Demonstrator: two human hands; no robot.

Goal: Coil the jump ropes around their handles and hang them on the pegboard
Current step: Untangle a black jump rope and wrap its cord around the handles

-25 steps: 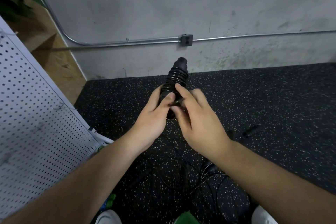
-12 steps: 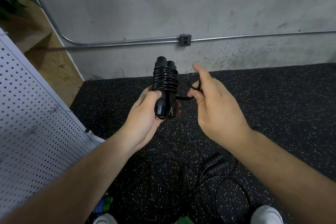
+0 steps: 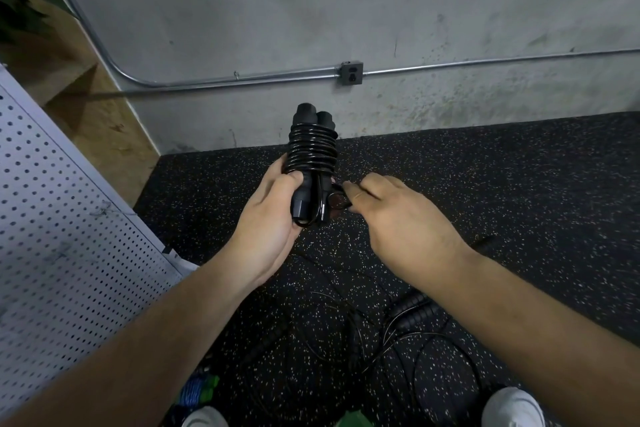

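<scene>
One white pegboard (image 3: 69,236) at left, nothing hung on its visible part. My left hand (image 3: 273,218) grips one jump rope (image 3: 313,149), nearly all coiled around its two upright handles. My right hand (image 3: 398,218) pinches the loose end (image 3: 337,199) beside them. Uncoiled ropes (image 3: 398,333) tangle on the floor below; I cannot count them.

Speckled black floor (image 3: 519,191), loose jump ropes (image 3: 382,340) tangled on it, seemingly a ribbed handle (image 3: 414,312) among them
</scene>
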